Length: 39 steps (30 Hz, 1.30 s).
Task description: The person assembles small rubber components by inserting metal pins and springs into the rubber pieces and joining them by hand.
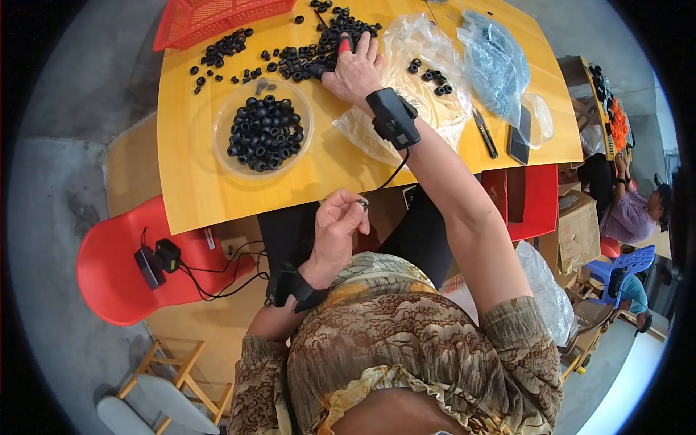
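Patterned brown clothing (406,326) fronts a yellow worktop (196,170), where a heap of black pieces (301,61) seemingly remains; a clear bowl (309,136) already holds many. The right hand (354,78) meets the heap, grip unclear; the left hand's (333,235) fingers pinch one small dark piece (364,205).

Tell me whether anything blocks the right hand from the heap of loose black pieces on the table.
Nothing visible does. The right hand is at the near side of the heap of loose black pieces; the clear plastic bag lies to the right, not between them.
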Each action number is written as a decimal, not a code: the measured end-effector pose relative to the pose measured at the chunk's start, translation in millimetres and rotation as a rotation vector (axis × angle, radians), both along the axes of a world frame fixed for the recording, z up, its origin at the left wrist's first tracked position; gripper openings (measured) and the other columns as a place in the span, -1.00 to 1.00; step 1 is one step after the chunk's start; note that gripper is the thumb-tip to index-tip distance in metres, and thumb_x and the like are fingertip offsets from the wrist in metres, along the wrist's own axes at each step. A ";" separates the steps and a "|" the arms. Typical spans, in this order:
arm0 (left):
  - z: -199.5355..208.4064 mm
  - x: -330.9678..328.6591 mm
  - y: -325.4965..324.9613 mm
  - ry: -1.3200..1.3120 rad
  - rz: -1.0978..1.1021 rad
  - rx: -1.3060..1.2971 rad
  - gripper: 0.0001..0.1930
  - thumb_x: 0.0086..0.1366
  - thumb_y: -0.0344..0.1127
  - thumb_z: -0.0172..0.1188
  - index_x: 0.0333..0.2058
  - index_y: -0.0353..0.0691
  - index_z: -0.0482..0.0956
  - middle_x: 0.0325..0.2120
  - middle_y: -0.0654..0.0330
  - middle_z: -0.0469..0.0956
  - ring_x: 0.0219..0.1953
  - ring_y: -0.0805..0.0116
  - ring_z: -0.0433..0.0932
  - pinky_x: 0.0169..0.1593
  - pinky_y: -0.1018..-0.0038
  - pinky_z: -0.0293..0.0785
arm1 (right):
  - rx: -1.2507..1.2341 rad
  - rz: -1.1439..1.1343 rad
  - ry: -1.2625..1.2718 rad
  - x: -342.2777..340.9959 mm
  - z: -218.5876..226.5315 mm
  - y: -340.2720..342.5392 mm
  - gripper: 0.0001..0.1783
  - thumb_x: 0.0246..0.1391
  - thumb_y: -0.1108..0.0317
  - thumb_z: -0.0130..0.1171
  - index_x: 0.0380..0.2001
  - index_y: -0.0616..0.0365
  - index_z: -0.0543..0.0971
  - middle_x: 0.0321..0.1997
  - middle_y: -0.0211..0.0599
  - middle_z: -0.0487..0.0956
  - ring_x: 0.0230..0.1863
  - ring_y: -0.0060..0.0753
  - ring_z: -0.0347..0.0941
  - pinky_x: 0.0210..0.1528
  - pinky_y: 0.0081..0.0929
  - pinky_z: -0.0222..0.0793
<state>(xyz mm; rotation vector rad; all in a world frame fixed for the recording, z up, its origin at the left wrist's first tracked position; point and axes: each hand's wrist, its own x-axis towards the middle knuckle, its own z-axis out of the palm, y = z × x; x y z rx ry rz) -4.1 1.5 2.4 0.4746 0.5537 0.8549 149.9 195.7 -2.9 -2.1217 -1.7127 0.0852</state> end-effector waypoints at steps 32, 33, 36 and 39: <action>-3.6 4.2 12.0 0.031 0.010 0.083 -0.86 0.22 -0.32 0.05 -0.34 -0.24 0.32 -0.61 0.25 0.34 -0.59 0.47 0.33 -0.43 0.54 0.26 | 0.048 0.147 -0.283 -0.4 15.8 -24.3 -0.73 -0.23 0.26 0.10 -0.43 0.20 0.52 -0.27 -0.19 0.39 -0.20 -0.16 0.31 -0.29 -0.24 0.31; -3.1 4.4 11.9 0.032 0.009 0.084 -0.86 0.22 -0.32 0.05 -0.34 -0.24 0.32 -0.61 0.25 0.34 -0.59 0.47 0.33 -0.43 0.54 0.26 | 0.049 0.147 -0.283 -0.6 15.5 -24.5 -0.73 -0.23 0.26 0.10 -0.43 0.20 0.52 -0.27 -0.19 0.39 -0.20 -0.16 0.31 -0.29 -0.24 0.31; -2.4 4.4 11.6 0.035 0.002 0.083 -0.86 0.22 -0.32 0.05 -0.34 -0.24 0.32 -0.61 0.25 0.34 -0.59 0.47 0.32 -0.43 0.54 0.26 | 0.062 0.172 -0.226 -0.5 14.1 -25.5 -0.75 -0.23 0.28 0.10 -0.46 0.22 0.52 -0.32 -0.16 0.41 -0.24 -0.14 0.36 -0.33 -0.24 0.39; -3.6 3.9 11.5 0.032 0.009 0.091 -0.86 0.22 -0.31 0.05 -0.34 -0.24 0.32 -0.60 0.26 0.34 -0.59 0.47 0.32 -0.43 0.54 0.26 | 0.045 0.171 -0.220 -0.4 15.7 -26.3 -0.76 -0.26 0.30 0.13 -0.47 0.22 0.51 -0.34 -0.15 0.43 -0.25 -0.11 0.39 -0.34 -0.24 0.42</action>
